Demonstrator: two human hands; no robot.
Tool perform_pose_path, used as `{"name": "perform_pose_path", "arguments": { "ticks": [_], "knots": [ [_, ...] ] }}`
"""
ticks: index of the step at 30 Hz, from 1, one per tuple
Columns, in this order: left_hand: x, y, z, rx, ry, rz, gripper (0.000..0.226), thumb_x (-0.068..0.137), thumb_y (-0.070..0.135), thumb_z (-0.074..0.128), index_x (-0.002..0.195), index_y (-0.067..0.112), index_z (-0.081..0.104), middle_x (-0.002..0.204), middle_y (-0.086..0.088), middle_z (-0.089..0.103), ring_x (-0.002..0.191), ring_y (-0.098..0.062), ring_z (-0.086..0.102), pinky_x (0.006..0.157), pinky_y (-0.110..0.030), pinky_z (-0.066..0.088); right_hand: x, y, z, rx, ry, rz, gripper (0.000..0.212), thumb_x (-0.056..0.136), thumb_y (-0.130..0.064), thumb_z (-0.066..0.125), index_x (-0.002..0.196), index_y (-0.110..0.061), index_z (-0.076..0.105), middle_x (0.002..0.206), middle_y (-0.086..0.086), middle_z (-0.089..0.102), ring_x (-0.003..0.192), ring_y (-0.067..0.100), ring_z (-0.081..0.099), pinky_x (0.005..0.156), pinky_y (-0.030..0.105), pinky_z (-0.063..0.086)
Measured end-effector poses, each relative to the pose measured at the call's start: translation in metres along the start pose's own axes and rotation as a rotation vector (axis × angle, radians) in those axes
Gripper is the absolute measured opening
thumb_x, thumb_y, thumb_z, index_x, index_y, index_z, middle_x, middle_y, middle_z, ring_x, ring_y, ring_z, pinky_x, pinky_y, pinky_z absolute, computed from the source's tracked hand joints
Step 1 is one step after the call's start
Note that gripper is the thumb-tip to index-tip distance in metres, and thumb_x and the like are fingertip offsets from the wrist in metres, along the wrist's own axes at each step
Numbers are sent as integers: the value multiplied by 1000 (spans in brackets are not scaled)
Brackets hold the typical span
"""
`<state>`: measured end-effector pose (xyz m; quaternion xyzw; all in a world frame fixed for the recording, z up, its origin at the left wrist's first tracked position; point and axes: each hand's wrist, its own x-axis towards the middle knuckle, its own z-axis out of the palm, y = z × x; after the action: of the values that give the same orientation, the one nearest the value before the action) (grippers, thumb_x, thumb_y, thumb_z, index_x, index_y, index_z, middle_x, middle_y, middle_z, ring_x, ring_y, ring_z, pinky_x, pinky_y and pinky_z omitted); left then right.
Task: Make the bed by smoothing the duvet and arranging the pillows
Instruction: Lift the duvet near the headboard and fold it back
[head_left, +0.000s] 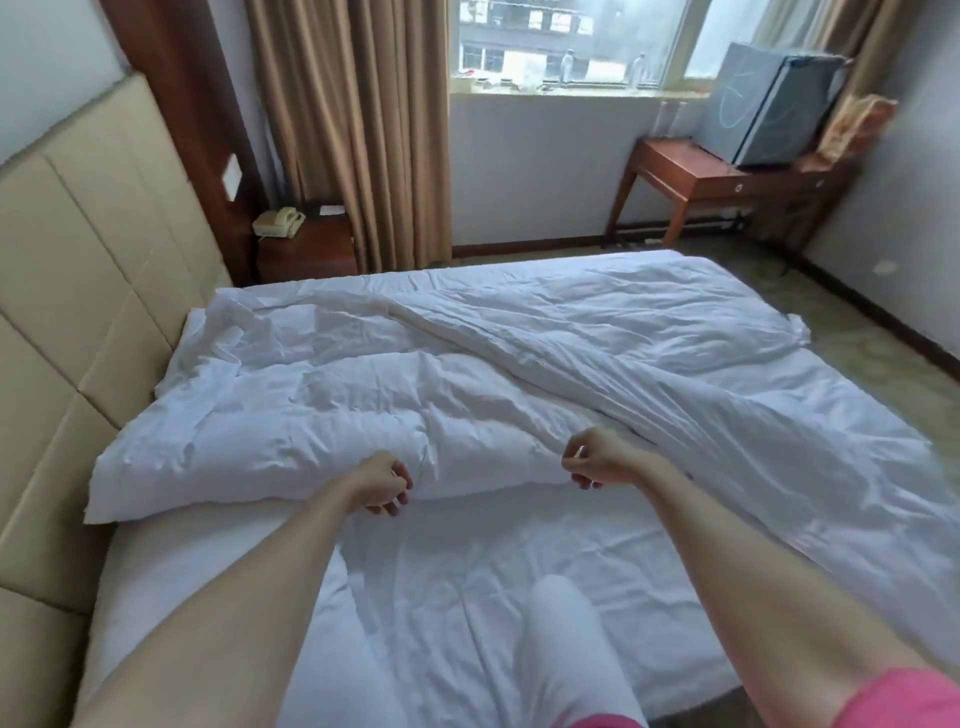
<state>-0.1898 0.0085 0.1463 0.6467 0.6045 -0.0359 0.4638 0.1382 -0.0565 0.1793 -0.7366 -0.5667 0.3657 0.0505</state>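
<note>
Far left is the padded beige headboard (78, 270), and tucked in the corner past it a dark nightstand (306, 254) with a cream phone (279, 222) sitting on top. Tan curtains (353, 130) hang right behind that.

The white duvet (467, 364) is all bunched up across the bed, with a thick fold lying along the headboard side and a long diagonal ridge running off toward the foot. It's pretty wrinkled all over. In front of it there's a stretch of bare white sheet (441, 571). I can't honestly pick out any pillows; there might be one under that lump by the headboard, but it's all white on white.

The left hand (382, 486) is at the near edge of the folded duvet, fingers curled in, seems to be touching the fabric, though I can't tell if it's actually pinching any. The right hand (592, 460) is a bit further over at the same edge, fingers curled too, looks like it's got a bit of cloth between thumb and fingers. White-trousered knees are up on the sheet below.

Over to the right, a wooden desk (701, 176) stands under the window (561, 41) with a grey box-like thing (774, 114) on it.
</note>
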Motion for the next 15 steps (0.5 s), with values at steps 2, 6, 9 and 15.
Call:
{"name": "perform_pose_path", "arguments": {
  "ticks": [2, 6, 9, 15],
  "knots": [
    [-1, 27, 35, 32, -70, 48, 22, 93, 5, 37, 90, 17, 56, 80, 1, 66, 62, -14, 65, 57, -21, 43, -34, 39, -8, 33, 34, 70, 14, 96, -15, 56, 94, -7, 67, 73, 6, 71, 60, 14, 64, 64, 29, 56],
    [-10, 79, 94, 118, -133, 118, 24, 94, 5, 37, 94, 15, 59, 81, 1, 67, 63, -13, 66, 58, -21, 46, -94, 117, -21, 92, 130, 158, 15, 96, -16, 58, 87, -10, 68, 71, 5, 71, 62, 15, 67, 58, 24, 54],
    [-14, 112, 138, 170, -138, 144, 26, 93, 4, 38, 95, 13, 62, 81, 0, 71, 63, -14, 69, 57, -22, 48, -130, 172, -33, 155, 128, 207, 15, 99, -18, 57, 96, -8, 67, 83, 9, 73, 66, 14, 68, 59, 24, 53],
    [-11, 212, 253, 211, -156, 203, 26, 92, 4, 38, 95, 11, 62, 81, -2, 71, 61, -14, 68, 54, -22, 48, -188, 308, -63, 220, 155, 263, 19, 101, -21, 56, 106, -5, 65, 94, 12, 73, 73, 15, 69, 64, 25, 56]
  ]
}}
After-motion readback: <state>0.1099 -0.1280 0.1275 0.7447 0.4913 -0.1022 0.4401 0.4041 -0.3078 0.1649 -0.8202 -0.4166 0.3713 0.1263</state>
